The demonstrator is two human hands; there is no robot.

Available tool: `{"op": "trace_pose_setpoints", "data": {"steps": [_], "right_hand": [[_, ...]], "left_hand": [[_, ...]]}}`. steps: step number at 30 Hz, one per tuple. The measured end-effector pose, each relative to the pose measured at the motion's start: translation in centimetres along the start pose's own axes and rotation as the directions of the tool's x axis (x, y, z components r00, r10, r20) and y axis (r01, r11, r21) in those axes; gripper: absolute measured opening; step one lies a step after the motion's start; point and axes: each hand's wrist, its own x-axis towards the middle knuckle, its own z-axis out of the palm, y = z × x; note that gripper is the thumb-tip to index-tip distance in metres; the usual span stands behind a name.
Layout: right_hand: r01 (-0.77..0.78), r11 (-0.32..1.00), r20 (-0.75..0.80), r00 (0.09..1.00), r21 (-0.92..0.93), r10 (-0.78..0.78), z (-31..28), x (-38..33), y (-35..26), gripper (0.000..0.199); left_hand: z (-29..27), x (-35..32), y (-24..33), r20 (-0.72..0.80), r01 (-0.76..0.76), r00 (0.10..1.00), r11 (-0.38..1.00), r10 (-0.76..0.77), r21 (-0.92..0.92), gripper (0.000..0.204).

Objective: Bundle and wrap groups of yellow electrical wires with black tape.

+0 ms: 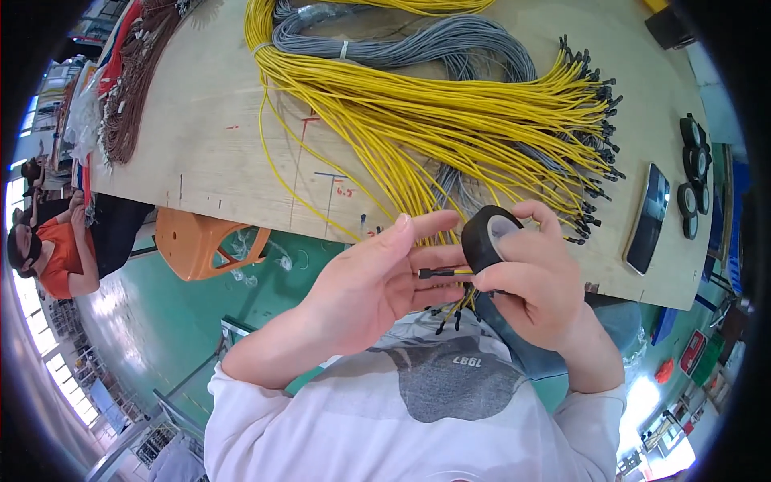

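Gripping black tape roll [479, 247] in right hand [534, 277] over the near edge of the table [209, 96], spreading left hand [369, 283] wide behind a cable end [438, 273], leaving room toward the table's left side.

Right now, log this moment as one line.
left hand: open near black connector | right hand: holding black tape roll | table: yellow cables, grey cables, phone
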Motion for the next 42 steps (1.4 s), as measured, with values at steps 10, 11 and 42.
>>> {"op": "trace_pose_setpoints", "data": {"steps": [10, 11, 42], "right_hand": [[0.01, 0.999, 0.018, 1.0, -0.042, -0.009, 0.3, 0.3, -0.1, 0.032], [0.004, 0.999, 0.018, 1.0, -0.047, -0.003, 0.1, 0.1, 0.0, 0.032], [-0.064, 0.995, 0.121, 0.991, 0.075, 0.054, 0.7, -0.1, 0.6, 0.035]], "left_hand": [[0.5, -0.1, -0.9, -0.028, -0.046, 0.998, 0.983, 0.052, 0.177, 0.045], [0.4, -0.2, -1.0, -0.03, -0.077, 0.996, 0.964, 0.088, 0.253, 0.046], [0.3, -0.1, -1.8, 0.553, -0.296, 0.666, -0.503, 0.5, 0.812, 0.024]]}}
